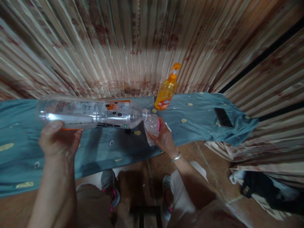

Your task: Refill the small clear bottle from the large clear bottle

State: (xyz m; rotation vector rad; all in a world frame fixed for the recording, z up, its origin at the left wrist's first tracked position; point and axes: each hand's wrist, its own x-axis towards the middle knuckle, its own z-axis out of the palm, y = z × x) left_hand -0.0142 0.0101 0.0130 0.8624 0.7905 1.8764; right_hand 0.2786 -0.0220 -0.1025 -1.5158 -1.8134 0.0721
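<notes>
My left hand grips the lower part of a large clear plastic bottle with an orange and black label. The bottle lies level in the air above the cloth, its neck toward the right. At its mouth is a small clear container with a pink rim, held by my right hand, which wears a silver bracelet. Under my right hand, a light crumpled cloth rests on the teal tablecloth. Just behind stands an orange pump bottle.
A black phone lies on the tablecloth at the right. Pleated patterned curtains hang behind the table and along the right side. Dark clothing is at the lower right. A dark stool shows at the bottom.
</notes>
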